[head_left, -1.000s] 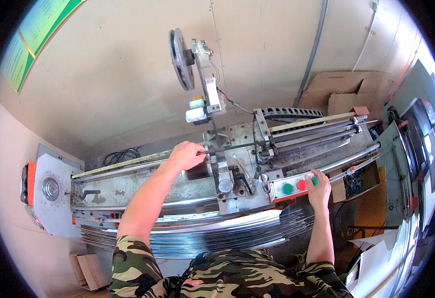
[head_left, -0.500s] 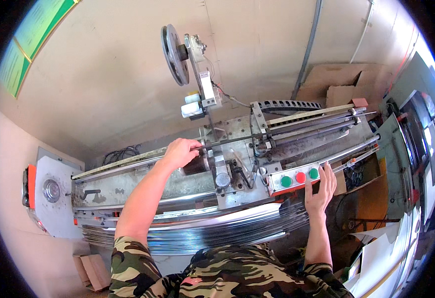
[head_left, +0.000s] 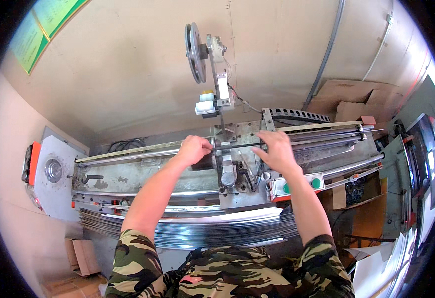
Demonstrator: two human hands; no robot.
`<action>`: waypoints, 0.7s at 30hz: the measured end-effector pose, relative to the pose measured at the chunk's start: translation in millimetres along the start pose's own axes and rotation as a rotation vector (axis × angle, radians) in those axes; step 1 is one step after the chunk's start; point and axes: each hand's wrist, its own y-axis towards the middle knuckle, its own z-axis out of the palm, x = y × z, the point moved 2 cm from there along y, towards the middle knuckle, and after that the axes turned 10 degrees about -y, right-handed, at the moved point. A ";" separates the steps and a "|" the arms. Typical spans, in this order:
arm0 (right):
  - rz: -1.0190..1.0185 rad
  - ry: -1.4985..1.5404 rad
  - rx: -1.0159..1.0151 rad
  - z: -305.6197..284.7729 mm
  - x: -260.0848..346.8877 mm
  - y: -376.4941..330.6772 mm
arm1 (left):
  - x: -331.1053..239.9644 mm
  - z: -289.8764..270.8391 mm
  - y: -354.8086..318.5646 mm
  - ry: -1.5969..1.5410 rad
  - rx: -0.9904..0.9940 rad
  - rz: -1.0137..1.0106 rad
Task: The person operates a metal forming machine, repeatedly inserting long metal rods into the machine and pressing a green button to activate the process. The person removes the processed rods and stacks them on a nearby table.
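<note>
A thin dark rod point(head_left: 236, 146) lies across the middle of a long metal machine point(head_left: 133, 176). My left hand point(head_left: 196, 150) has its fingertips closed on the rod's left end, beside a dark cylinder. Over the rod, further right, my right hand point(head_left: 277, 151) is held with thumb and fingers apart; whether it touches the rod I cannot tell. My right forearm passes over the white control box point(head_left: 279, 186), partly hiding its buttons; green ones show on either side. A round metal knob point(head_left: 228, 179) stands just in front of the rod.
Above the machine, an upright arm carries a grey reel point(head_left: 195, 53) and white rollers point(head_left: 205, 107). A bundle of long thin rods point(head_left: 192, 234) lies along the near side. Cardboard point(head_left: 361, 99) leans at the back right, and an open carton point(head_left: 339, 196) sits at right.
My right hand has left the control box's buttons and moved up and left to the rod. The left hand stays at the rod's end. The whole view has shifted slightly.
</note>
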 end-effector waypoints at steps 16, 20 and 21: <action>0.054 -0.106 0.456 71.7 -9.7 26.2 | 0.9 2.2 -31.1 -0.088 -0.205 0.112; 0.092 -0.135 0.395 71.9 3.6 23.9 | -18.8 0.8 -68.5 0.084 -0.256 0.293; 0.093 -0.136 0.373 68.7 10.9 26.6 | -17.9 4.5 -72.5 0.129 -0.277 0.298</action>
